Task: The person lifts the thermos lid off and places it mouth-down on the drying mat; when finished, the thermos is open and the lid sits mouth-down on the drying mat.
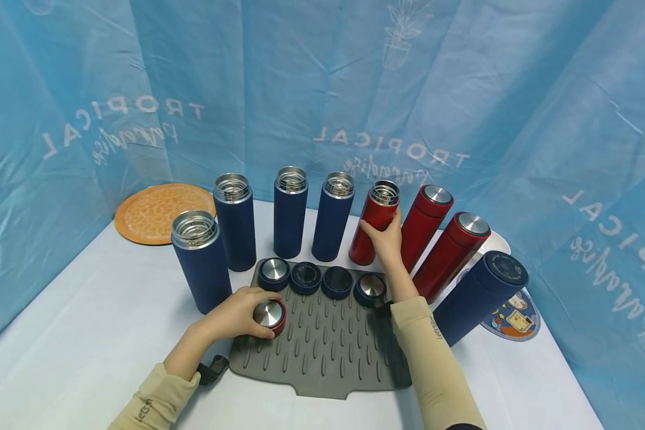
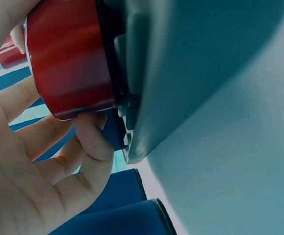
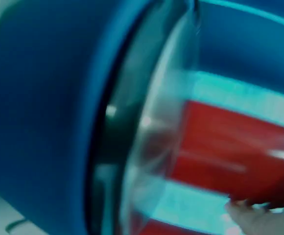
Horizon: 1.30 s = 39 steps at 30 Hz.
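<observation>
My left hand holds a red lid with a steel top by its sides, over the left part of a grey ridged mat. In the left wrist view the thumb and fingers curl about this red lid, its underside right at the mat's ridges. Farther back, my right hand grips an uncapped red thermos bottle that stands upright behind the mat. The right wrist view is blurred; a blue lid on the mat fills its left side, with fingers against the red bottle beyond.
Several blue lids line the mat's back edge. Several uncapped blue bottles stand behind and left. To the right are two capped red bottles and a capped blue one. An orange round mat lies back left; a patterned mat, right.
</observation>
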{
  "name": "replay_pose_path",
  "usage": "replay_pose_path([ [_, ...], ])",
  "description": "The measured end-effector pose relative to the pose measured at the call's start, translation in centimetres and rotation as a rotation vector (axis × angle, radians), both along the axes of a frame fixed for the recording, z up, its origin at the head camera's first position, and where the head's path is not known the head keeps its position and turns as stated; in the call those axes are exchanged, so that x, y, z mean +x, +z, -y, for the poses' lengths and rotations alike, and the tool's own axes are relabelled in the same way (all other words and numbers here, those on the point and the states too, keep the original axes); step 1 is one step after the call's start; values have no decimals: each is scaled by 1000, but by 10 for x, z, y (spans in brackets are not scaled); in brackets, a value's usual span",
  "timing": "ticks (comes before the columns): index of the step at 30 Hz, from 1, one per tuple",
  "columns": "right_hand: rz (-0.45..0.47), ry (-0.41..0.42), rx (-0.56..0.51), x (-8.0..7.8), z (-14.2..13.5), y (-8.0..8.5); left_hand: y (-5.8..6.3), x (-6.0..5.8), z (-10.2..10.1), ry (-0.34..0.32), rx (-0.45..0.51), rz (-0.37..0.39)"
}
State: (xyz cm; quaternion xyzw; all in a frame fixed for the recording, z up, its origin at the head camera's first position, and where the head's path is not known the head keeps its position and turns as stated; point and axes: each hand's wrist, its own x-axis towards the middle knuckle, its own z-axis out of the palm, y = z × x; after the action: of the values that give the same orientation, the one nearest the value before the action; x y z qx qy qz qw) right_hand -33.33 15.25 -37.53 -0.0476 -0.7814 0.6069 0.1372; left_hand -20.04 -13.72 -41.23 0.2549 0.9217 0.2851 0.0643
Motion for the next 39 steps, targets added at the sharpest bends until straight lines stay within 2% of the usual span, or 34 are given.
replay_pose_path([
  [3,-85,-95,68,13,6,2,0,0,0,0,3,2],
  [7,-301,-286,152,30,14,2,0,-1,0,-9,5,0],
  [10,-439,-390,197,35,16,2,0,-2,1,-9,4,-1],
  [12,-468,-424,201,35,16,1,0,-2,1,-8,5,-4],
  [14,-447,-439,188,33,14,0,0,-2,1,-6,9,-2],
  [19,-317,-482,132,25,7,-5,-1,-2,1,3,9,8],
  [28,-132,-588,-72,6,-10,-10,1,-1,0,6,1,7],
  [31,-126,-612,-86,2,-12,-11,1,0,0,5,0,3],
  [39,-218,-630,-73,5,-7,-9,2,1,0,2,-3,0],
])
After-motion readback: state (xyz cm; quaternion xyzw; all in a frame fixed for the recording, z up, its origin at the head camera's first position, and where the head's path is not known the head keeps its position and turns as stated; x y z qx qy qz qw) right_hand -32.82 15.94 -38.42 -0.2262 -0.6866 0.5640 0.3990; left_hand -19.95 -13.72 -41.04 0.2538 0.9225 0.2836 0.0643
